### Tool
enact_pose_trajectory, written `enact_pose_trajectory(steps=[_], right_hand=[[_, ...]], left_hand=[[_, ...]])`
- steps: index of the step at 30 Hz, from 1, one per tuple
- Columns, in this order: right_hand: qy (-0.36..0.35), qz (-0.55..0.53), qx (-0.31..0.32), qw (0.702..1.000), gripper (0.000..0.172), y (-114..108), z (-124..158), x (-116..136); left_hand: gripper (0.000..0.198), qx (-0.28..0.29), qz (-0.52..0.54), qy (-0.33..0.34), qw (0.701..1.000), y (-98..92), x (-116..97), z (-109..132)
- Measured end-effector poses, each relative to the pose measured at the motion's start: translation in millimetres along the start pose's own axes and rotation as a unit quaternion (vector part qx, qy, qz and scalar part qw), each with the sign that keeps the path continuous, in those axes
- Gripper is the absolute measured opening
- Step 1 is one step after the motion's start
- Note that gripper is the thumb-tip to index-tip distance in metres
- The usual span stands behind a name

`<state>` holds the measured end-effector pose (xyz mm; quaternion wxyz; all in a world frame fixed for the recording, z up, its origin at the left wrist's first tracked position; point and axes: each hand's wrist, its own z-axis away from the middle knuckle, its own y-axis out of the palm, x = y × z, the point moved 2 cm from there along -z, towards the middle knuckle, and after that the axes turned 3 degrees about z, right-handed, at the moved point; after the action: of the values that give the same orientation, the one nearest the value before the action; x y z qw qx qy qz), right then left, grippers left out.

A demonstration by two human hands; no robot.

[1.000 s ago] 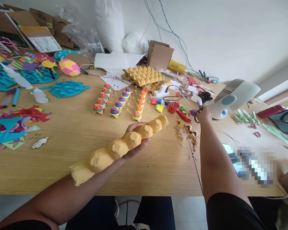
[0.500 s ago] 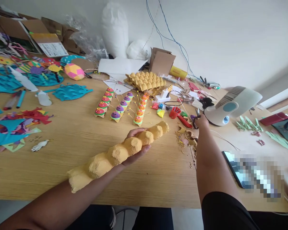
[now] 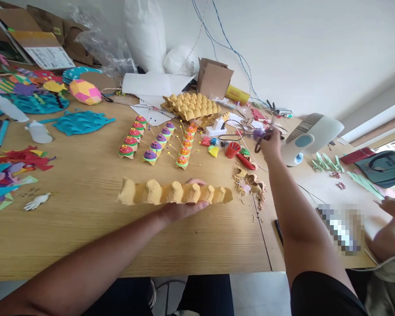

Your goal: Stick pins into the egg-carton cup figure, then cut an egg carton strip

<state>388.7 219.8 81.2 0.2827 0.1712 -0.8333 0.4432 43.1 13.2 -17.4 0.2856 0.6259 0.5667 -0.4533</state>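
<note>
My left hand is wrapped round a long yellow egg-carton strip, which lies level above the table with its bumps in a row. My right hand reaches out near the white fan, its fingers closed on scissors with dark handles; the blades are partly hidden and blurred. Beyond the strip stand three decorated carton strips: a red one, a purple one and an orange one, with pins sticking out. Behind them sits a stacked yellow egg tray.
Carton scraps, a red cup and small coloured bags lie right of centre. Blue shapes and paper scraps cover the left. Another person's hand is at the right edge.
The strip in my left hand has turned from slanting to level. My right hand has moved up with the scissors. The view has shifted right, and the other person's hand shows more.
</note>
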Motion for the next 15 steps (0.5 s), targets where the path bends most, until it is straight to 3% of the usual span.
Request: enact_pose_trajectory(steps=[4, 8, 12, 15], right_hand=[[-0.040, -0.050, 0.154, 0.986, 0.037, 48, 13, 58], [-0.061, 0.021, 0.182, 0.981, 0.039, 82, 15, 92], [-0.062, 0.095, 0.175, 0.978, 0.038, 86, 5, 98], [-0.057, 0.103, 0.145, 0.982, 0.039, 66, -4, 86]], left_hand=[[0.042, 0.057, 0.033, -0.021, 0.998, -0.1, -3, -1], [0.044, 0.120, 0.120, -0.078, 0.982, -2.1, -6, -2], [0.045, 0.169, 0.174, -0.142, 0.960, -3.2, -5, -3], [0.046, 0.189, 0.177, -0.156, 0.953, -3.9, -4, -3]])
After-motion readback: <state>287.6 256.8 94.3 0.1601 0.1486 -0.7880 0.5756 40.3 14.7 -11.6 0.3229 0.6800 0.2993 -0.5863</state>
